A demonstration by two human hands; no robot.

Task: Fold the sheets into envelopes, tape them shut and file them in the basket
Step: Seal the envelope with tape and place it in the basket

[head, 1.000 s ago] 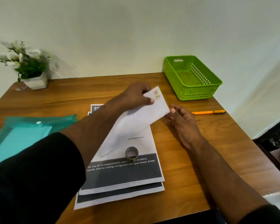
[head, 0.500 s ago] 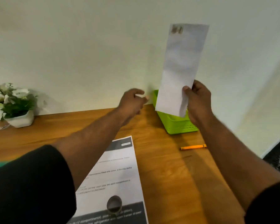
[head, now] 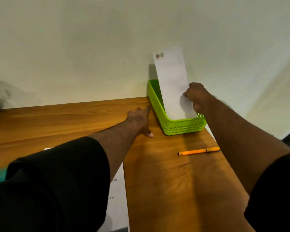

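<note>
At the far right corner of the wooden table (head: 90, 118), from the head camera, we count one green basket (head: 177, 127), one folded white envelope (head: 172, 84), one orange pen (head: 198, 151) and a printed sheet (head: 117, 190) at the near edge. Our right hand (head: 197, 97) is closed around the envelope's right edge, holding it upright with its lower end inside the basket. Our left hand (head: 138, 118) lies flat on the table, fingers spread, holding nothing, just left of the basket; we cannot tell whether a fingertip touches it.
</note>
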